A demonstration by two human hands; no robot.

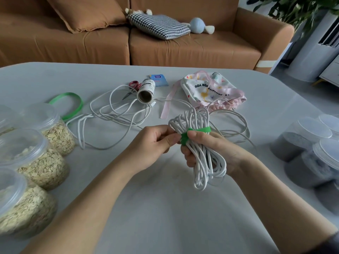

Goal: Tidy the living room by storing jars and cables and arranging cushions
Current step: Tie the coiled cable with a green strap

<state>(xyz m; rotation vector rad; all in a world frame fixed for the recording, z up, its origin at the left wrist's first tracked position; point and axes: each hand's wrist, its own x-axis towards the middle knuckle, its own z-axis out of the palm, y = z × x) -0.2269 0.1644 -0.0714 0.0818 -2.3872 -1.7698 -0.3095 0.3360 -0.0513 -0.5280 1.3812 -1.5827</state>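
Both hands meet above the counter's (165, 217) middle. Right hand (211, 153) grips the coiled white cable (203, 167); left hand (154, 143) pinches its green strap (185, 137).

- I see red-handled scissors (133, 86) lying on the grey table (55, 77).
- A roll (146, 90) lies just beside them, its hollow core facing me.
- A blue packet (158, 80) sits behind the roll.
- A green ribbon loop (73, 105) lies to the left.
- A blue plush (199, 24) rests on the sofa (183, 50).

white cable bundle (200, 156) upright, green strap (184, 137) round middle, loose white cable (117, 114) sprawled behind, oat jars (39, 164) left
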